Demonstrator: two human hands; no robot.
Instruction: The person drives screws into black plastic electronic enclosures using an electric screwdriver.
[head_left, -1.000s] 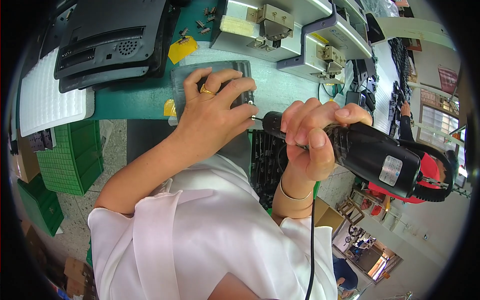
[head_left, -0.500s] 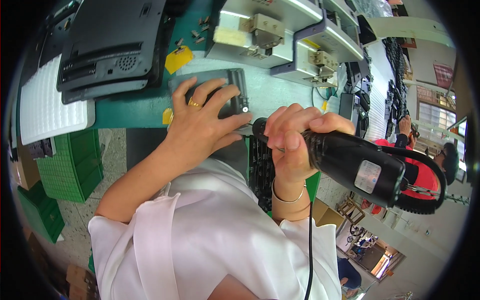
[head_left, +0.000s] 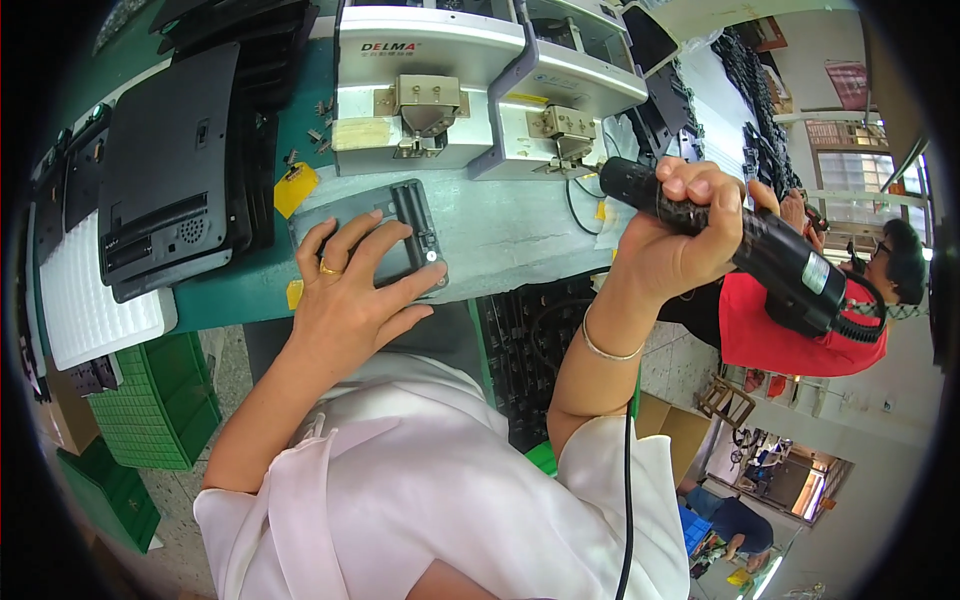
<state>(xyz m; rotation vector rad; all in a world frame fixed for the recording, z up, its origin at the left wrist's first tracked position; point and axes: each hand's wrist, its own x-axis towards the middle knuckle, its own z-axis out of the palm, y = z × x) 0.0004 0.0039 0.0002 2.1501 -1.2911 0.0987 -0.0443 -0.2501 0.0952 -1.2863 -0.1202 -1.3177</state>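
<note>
My left hand (head_left: 350,295) lies with spread fingers on a dark grey plastic housing part (head_left: 412,222), its fingertips touching the top side. A small bright round spot, perhaps a screw head, shows near that part's right corner beside my index finger. My right hand (head_left: 690,225) is wrapped round a black corded electric screwdriver (head_left: 790,265), lifted above the bench. Its front end points left, close to the metal outlet of the right-hand screw feeder (head_left: 570,130). Whether the bit touches the outlet I cannot tell.
Another screw feeder (head_left: 425,105) stands alongside. On the left are stacked black housings (head_left: 170,170) and a white ribbed tray (head_left: 95,300). A yellow tag (head_left: 295,188) lies near loose metal clips. Green crates (head_left: 155,400) stand below. A person in red (head_left: 790,330) is at the right.
My right hand has raised the screwdriver off the housing part's right corner and moved it away to the right, up by the screw feeder. The left hand stays on the part; the view has shifted.
</note>
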